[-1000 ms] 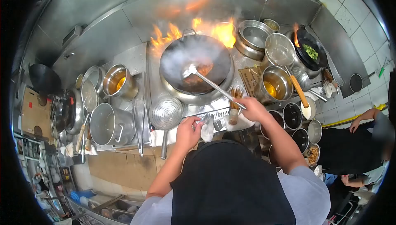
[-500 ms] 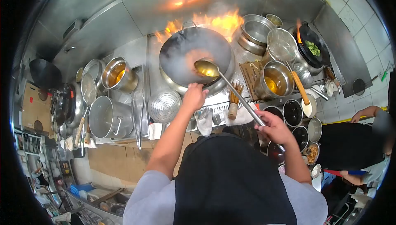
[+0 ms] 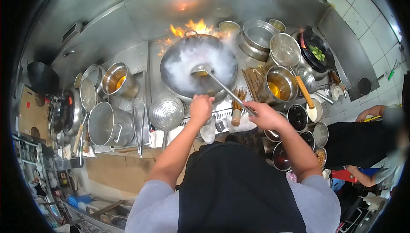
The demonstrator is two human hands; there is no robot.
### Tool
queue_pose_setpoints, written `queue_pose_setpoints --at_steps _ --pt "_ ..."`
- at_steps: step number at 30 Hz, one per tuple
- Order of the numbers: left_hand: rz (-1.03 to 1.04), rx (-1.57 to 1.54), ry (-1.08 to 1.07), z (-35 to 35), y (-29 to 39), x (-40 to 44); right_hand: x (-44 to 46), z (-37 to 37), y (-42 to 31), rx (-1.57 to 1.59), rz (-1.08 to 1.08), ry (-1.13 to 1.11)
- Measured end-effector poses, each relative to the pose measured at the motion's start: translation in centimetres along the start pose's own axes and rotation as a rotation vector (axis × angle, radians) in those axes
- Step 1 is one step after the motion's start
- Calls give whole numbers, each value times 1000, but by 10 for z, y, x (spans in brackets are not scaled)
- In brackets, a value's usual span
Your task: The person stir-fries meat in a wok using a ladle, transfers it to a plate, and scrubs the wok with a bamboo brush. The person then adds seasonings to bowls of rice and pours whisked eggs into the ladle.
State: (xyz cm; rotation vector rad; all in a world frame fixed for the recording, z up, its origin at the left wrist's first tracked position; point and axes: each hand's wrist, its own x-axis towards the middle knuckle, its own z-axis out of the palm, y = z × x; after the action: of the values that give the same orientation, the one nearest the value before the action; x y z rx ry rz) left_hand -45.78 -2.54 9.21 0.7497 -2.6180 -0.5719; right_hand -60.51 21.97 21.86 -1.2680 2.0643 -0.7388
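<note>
A large dark wok point(image 3: 171, 81) sits over the burner with thick white smoke rising in it. My left hand point(image 3: 201, 108) is closed at the wok's near rim; the part inside my fingers is hidden. With my right hand point(image 3: 262, 114) I grip a long-handled steel ladle point(image 3: 222, 84) near the end of its shaft. The ladle's bowl is tilted inside the wok, half veiled by smoke. A bamboo brush point(image 3: 237, 112) stands between my hands, and a white cloth point(image 3: 208, 131) hangs just below my left hand.
Flames point(image 3: 194, 28) rise behind the wok. Left of it are a perforated skimmer point(image 3: 166, 112), a pot of oil point(image 3: 122, 81) and a deep pot point(image 3: 109, 124). Another oil pot point(image 3: 277, 85), a wire strainer point(image 3: 285, 49) and a pan with greens point(image 3: 317, 53) stand right. A co-worker point(image 3: 363, 145) is at right.
The ladle, level with golden liquid earlier, is now tilted in the wok. My right hand has moved left and up. Smoke is whiter and thicker, and the flames are smaller.
</note>
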Motion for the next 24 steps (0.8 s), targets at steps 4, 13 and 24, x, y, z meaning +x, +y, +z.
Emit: queue_pose_setpoints --at_steps 4,13,24 --pt "84 -7 -55 26 -12 -53 17 18 -15 27 4 122" --pt "68 -37 57 -65 10 -17 -79 -9 -17 365 137 -44" --pt "67 11 4 18 -27 -25 34 33 -14 -65 -47 124"
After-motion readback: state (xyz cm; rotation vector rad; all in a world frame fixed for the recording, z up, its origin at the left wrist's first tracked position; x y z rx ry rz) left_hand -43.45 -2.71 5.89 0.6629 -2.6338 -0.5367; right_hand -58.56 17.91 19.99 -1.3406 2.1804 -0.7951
